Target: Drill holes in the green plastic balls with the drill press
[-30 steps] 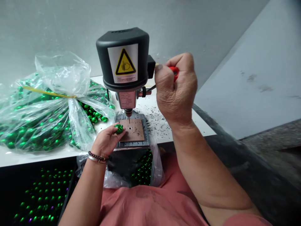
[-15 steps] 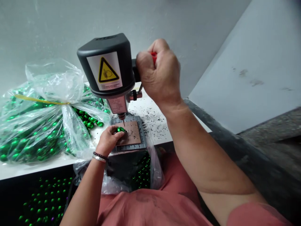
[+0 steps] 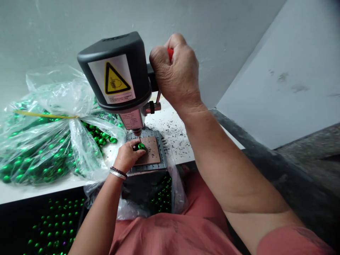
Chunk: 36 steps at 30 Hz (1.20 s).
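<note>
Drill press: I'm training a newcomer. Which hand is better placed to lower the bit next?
Probably the right hand: it grips the red handle beside the head of the drill press. The left hand is occupied, holding a green ball at the bit.

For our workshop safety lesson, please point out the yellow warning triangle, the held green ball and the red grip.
Yellow warning triangle (image 3: 114, 81), head view: middle of the printed sign.
Green ball (image 3: 141, 146), head view: its visible shiny surface.
Red grip (image 3: 170, 54), head view: the small part left uncovered.
</note>
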### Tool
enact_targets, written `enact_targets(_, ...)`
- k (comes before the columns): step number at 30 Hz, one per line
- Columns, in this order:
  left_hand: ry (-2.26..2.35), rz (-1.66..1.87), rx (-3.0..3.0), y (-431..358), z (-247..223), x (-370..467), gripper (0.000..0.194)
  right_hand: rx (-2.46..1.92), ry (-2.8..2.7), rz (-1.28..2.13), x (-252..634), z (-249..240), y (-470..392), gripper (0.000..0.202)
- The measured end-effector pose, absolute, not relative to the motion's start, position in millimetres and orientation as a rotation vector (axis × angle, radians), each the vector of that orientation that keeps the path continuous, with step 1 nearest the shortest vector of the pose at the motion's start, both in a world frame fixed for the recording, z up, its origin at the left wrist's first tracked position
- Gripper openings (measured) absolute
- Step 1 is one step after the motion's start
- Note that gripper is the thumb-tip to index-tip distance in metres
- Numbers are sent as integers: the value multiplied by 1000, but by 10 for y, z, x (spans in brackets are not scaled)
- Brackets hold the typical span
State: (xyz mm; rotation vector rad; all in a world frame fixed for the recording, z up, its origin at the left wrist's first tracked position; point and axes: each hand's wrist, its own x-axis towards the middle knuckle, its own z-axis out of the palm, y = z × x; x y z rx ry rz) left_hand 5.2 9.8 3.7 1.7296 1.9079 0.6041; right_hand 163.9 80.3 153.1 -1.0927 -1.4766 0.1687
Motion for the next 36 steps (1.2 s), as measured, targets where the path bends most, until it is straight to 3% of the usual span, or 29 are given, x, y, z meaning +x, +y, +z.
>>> enact_targets(4,1831,668,1656,122,-16,21,43,-1099,-1472,182,1642,1539,799,28)
enact_targets(11,1757,717,1683,100,-112,20,34,-1048,-1466,205,1655,1507,712,25)
enact_targets(19,1784,784,1875,17,-274,27,46,-971,-1399,130,1620,1442,660,20)
enact_targets(24,1814,906,1628,2,-252,40,49,-950,-1405,152,1616,1443,657,21)
enact_targets(29,1615,995,1425,56,-207,-51,37,-929,-1402,193,1628,1433,652,22)
enact_targets(36,1593,953,1429,66,-204,-77,43,-914,-1407,219,1628,1438,670,22)
